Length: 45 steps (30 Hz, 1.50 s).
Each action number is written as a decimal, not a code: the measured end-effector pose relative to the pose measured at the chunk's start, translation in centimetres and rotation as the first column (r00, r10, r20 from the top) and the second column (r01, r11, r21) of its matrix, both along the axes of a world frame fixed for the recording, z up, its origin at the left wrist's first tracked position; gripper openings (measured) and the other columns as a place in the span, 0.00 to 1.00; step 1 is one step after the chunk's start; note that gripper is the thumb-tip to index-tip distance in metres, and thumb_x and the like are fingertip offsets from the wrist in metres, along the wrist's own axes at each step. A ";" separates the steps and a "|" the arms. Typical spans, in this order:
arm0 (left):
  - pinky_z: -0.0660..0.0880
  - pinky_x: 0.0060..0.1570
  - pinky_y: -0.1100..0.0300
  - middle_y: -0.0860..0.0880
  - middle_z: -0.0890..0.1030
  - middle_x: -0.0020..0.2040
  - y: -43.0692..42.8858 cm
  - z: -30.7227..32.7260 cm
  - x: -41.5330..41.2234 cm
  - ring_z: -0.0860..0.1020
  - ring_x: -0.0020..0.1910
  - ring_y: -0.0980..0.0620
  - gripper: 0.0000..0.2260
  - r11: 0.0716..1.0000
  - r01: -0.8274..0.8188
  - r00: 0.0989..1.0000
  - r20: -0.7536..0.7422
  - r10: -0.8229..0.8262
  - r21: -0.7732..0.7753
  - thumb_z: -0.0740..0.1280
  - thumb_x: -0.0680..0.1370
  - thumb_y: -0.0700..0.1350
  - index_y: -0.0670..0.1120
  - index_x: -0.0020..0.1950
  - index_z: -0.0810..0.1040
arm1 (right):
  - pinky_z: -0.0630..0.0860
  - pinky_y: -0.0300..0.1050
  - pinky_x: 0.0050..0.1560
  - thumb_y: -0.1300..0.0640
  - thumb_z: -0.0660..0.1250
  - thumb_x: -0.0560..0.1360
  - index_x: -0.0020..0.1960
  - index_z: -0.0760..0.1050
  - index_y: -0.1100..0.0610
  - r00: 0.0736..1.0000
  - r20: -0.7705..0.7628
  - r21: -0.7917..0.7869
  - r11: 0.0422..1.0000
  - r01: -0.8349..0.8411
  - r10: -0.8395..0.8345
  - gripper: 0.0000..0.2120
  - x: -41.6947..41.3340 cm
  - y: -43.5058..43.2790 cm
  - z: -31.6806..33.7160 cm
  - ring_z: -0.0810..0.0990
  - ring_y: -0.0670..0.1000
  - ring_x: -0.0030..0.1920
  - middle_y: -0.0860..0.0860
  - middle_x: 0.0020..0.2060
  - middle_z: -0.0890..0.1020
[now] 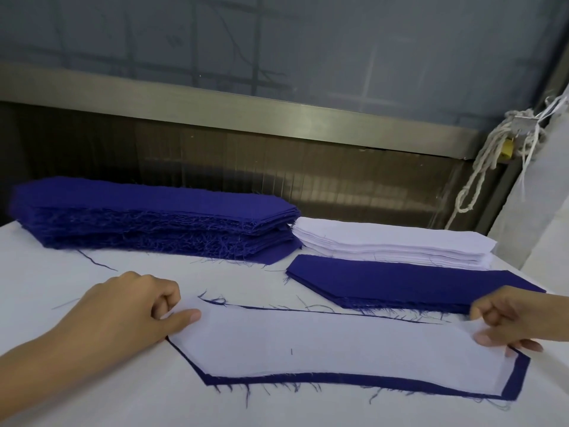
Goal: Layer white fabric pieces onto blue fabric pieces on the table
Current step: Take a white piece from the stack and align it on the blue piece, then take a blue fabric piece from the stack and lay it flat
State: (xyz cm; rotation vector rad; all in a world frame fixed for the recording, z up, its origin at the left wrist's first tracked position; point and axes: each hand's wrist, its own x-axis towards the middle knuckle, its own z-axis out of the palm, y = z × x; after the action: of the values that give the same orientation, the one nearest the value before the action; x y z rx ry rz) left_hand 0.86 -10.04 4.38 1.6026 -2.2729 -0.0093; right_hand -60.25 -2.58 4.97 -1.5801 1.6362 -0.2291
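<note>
A white fabric piece lies flat on a blue fabric piece, whose edge shows as a dark border along the front and right. My left hand pinches the white piece's left end between thumb and curled fingers. My right hand pinches its right end, thumb on top. Behind them lies a small pile of blue pieces. A stack of white pieces sits further back, and a tall stack of frayed blue pieces stands at the back left.
The table has a white cover with loose blue threads scattered on it. A dark wall panel with a metal rail runs behind the stacks. Knotted white rope hangs at the far right.
</note>
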 end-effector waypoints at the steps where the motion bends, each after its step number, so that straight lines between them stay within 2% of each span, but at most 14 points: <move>1: 0.67 0.30 0.66 0.66 0.76 0.27 0.1 0.2 -0.1 0.72 0.27 0.61 0.24 1.000 -0.006 1.000 0.012 0.006 0.005 0.64 0.71 0.71 0.51 0.32 0.68 | 0.72 0.35 0.25 0.44 0.76 0.74 0.51 0.82 0.53 1.000 0.008 0.009 1.000 -0.009 0.009 0.15 0.1 0.0 0.0 0.82 0.48 0.33 0.55 0.39 0.85; 6: 0.66 0.30 0.67 0.70 0.75 0.29 0.6 0.8 -0.5 0.72 0.27 0.62 0.23 0.999 -0.030 0.998 0.047 0.030 0.011 0.63 0.71 0.72 0.52 0.33 0.71 | 0.73 0.35 0.26 0.44 0.76 0.73 0.54 0.82 0.50 0.999 0.035 0.008 1.000 -0.007 0.006 0.14 0.4 -0.2 -0.1 0.83 0.49 0.35 0.52 0.40 0.85; 12: 0.67 0.31 0.68 0.71 0.75 0.27 0.6 1.2 -0.3 0.74 0.28 0.64 0.23 0.998 -0.047 0.995 0.092 0.050 -0.036 0.63 0.69 0.73 0.54 0.32 0.73 | 0.69 0.36 0.24 0.46 0.76 0.74 0.49 0.80 0.50 1.000 0.022 0.015 1.000 -0.006 0.005 0.11 1.0 -0.1 0.2 0.80 0.50 0.34 0.57 0.40 0.84; 17: 0.67 0.31 0.68 0.75 0.73 0.28 0.0 1.9 0.7 0.75 0.28 0.64 0.23 0.994 -0.060 0.988 0.136 0.072 -0.086 0.63 0.67 0.75 0.55 0.31 0.75 | 0.67 0.38 0.27 0.39 0.80 0.66 0.46 0.78 0.46 0.965 -0.235 -0.032 0.993 0.114 -0.118 0.17 1.2 1.3 1.2 0.75 0.47 0.30 0.51 0.31 0.79; 19: 0.68 0.31 0.66 0.69 0.75 0.27 -0.3 2.3 1.3 0.74 0.28 0.64 0.22 0.985 -0.084 0.984 0.141 0.106 -0.153 0.64 0.68 0.73 0.55 0.30 0.74 | 0.68 0.41 0.31 0.37 0.81 0.62 0.45 0.78 0.44 0.937 -0.321 -0.083 0.989 0.120 -0.140 0.20 0.4 1.8 1.4 0.70 0.47 0.28 0.50 0.27 0.76; 22: 0.67 0.27 0.65 0.59 0.73 0.21 -1.2 4.1 2.2 0.71 0.23 0.62 0.19 0.919 -0.063 0.995 0.042 0.086 -0.389 0.63 0.72 0.67 0.56 0.28 0.69 | 0.67 0.49 0.31 0.34 0.81 0.60 0.44 0.78 0.46 0.930 -0.327 -0.152 0.981 0.123 -0.167 0.23 -0.5 2.0 2.2 0.65 0.51 0.29 0.50 0.24 0.72; 24: 0.65 0.28 0.66 0.60 0.71 0.22 -1.6 6.0 3.1 0.70 0.22 0.61 0.16 0.859 -0.079 0.997 -0.057 0.058 -0.505 0.66 0.74 0.61 0.57 0.30 0.69 | 0.69 0.45 0.31 0.31 0.78 0.62 0.42 0.78 0.48 0.932 -0.326 -0.186 0.977 0.101 -0.159 0.23 1.1 1.7 3.6 0.67 0.50 0.28 0.50 0.24 0.73; 27: 0.63 0.28 0.66 0.61 0.72 0.26 -3.0 8.2 3.8 0.70 0.24 0.57 0.09 0.814 -0.064 0.998 -0.045 0.047 -0.578 0.68 0.77 0.54 0.52 0.38 0.77 | 0.72 0.37 0.32 0.32 0.75 0.66 0.42 0.79 0.51 0.958 -0.257 -0.207 0.976 0.069 -0.123 0.22 7.1 0.5 6.3 0.71 0.46 0.28 0.51 0.25 0.74; 30: 0.62 0.28 0.64 0.56 0.76 0.33 -5.1 9.4 4.4 0.72 0.32 0.55 0.08 0.827 -0.063 0.998 -0.018 0.063 -0.558 0.67 0.79 0.52 0.49 0.46 0.81 | 0.74 0.34 0.35 0.43 0.72 0.72 0.41 0.80 0.53 0.960 -0.275 -0.291 0.956 -0.024 -0.059 0.13 13.9 -1.3 8.3 0.76 0.45 0.29 0.53 0.29 0.80; 34: 0.77 0.37 0.51 0.50 0.82 0.45 -8.1 9.8 5.2 0.76 0.46 0.49 0.09 0.877 -0.124 0.992 -0.048 0.115 -0.465 0.65 0.81 0.49 0.47 0.55 0.82 | 0.76 0.34 0.37 0.56 0.68 0.79 0.47 0.82 0.53 0.955 -0.295 -0.415 0.904 -0.107 -0.022 0.04 21.1 -4.8 9.8 0.81 0.45 0.35 0.51 0.36 0.84; 37: 0.77 0.40 0.51 0.49 0.82 0.49 -10.2 9.5 5.4 0.77 0.50 0.48 0.10 0.900 -0.165 0.984 -0.008 0.177 -0.403 0.65 0.81 0.50 0.49 0.57 0.82 | 0.73 0.33 0.36 0.56 0.67 0.80 0.48 0.83 0.51 0.953 -0.284 -0.571 0.817 -0.083 -0.101 0.06 25.0 -8.0 10.1 0.79 0.43 0.34 0.47 0.34 0.84; 40: 0.75 0.44 0.52 0.48 0.82 0.52 -11.6 9.2 5.0 0.78 0.52 0.47 0.11 0.915 -0.170 0.976 0.064 0.208 -0.366 0.65 0.81 0.52 0.50 0.58 0.82 | 0.73 0.35 0.35 0.53 0.68 0.80 0.45 0.83 0.49 0.966 -0.188 -0.678 0.735 0.004 -0.179 0.07 28.1 -11.0 10.0 0.78 0.45 0.35 0.50 0.36 0.84; 43: 0.73 0.49 0.51 0.48 0.81 0.56 -12.3 9.1 4.8 0.77 0.55 0.46 0.11 0.925 -0.185 0.955 0.160 0.249 -0.333 0.63 0.82 0.52 0.52 0.60 0.81 | 0.75 0.44 0.47 0.52 0.66 0.81 0.52 0.83 0.51 0.954 -0.189 -0.701 0.713 0.035 -0.232 0.08 30.3 -13.7 9.6 0.80 0.49 0.46 0.50 0.44 0.84; 45: 0.72 0.52 0.52 0.48 0.81 0.58 -12.6 9.0 5.0 0.76 0.58 0.46 0.12 0.929 -0.199 0.925 0.253 0.283 -0.311 0.61 0.83 0.50 0.53 0.62 0.80 | 0.73 0.45 0.49 0.51 0.65 0.82 0.58 0.82 0.54 0.940 -0.231 -0.700 0.714 0.019 -0.253 0.11 31.5 -15.1 9.3 0.79 0.49 0.49 0.48 0.47 0.82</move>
State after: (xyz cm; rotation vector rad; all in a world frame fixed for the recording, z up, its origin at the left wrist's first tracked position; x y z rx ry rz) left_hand 5.84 -22.61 13.41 1.8115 -2.1364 0.6274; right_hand -28.79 -17.64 14.23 -2.1297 2.0651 -0.7892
